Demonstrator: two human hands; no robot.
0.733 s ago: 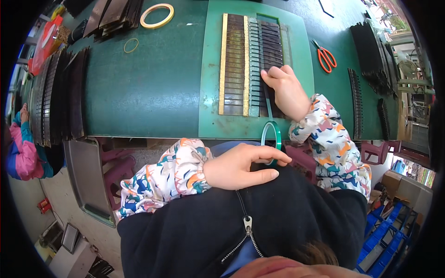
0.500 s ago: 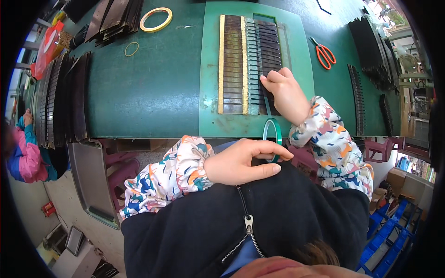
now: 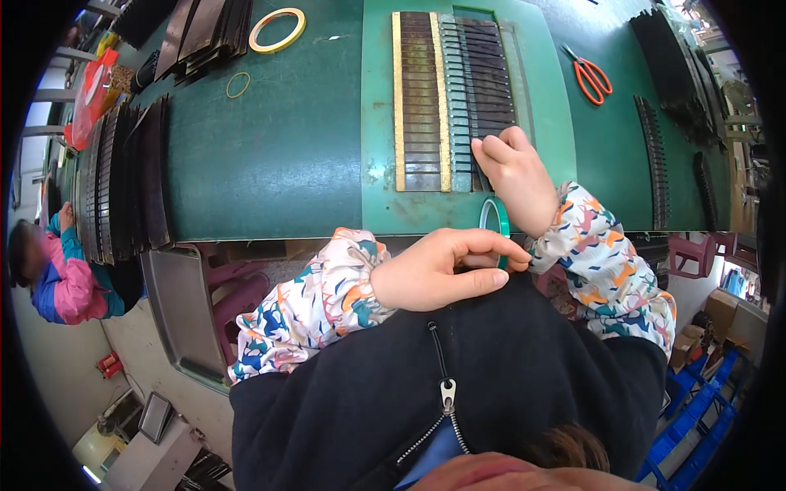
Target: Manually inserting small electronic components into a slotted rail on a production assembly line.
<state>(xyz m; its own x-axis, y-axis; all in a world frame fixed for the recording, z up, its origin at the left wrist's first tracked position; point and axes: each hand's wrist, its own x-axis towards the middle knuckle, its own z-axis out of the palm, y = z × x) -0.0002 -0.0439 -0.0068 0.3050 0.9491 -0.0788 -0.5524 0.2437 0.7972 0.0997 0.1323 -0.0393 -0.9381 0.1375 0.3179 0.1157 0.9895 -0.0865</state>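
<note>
My left hand [image 3: 446, 270], at the table's front edge, has its fingers curled around the lower part of a roll of green tape [image 3: 502, 219]. The roll stands on edge. From it a narrow tape length runs up beneath my right hand [image 3: 517, 178]. That hand is closed, its thumb and bent fingers pressed down on the tape along a row of dark slatted strips [image 3: 485, 74]. Left of this row lies a dark panel with crosswise lines [image 3: 422, 98], edged by two yellowish bars. Both pieces rest on a light green board [image 3: 378, 131]. My right fingertips are partly hidden.
Red-handled scissors [image 3: 593, 80] lie right of the board, near dark toothed strips [image 3: 652, 164]. A yellow tape roll [image 3: 277, 31] and a rubber band [image 3: 238, 85] lie to the left. Dark strips [image 3: 151, 176] stand stacked at the left edge, beside another person [image 3: 74, 274].
My right hand has slid slightly toward me along the slatted strips. My left hand and the tape roll have shifted a little to the right. The whole view has moved slightly too.
</note>
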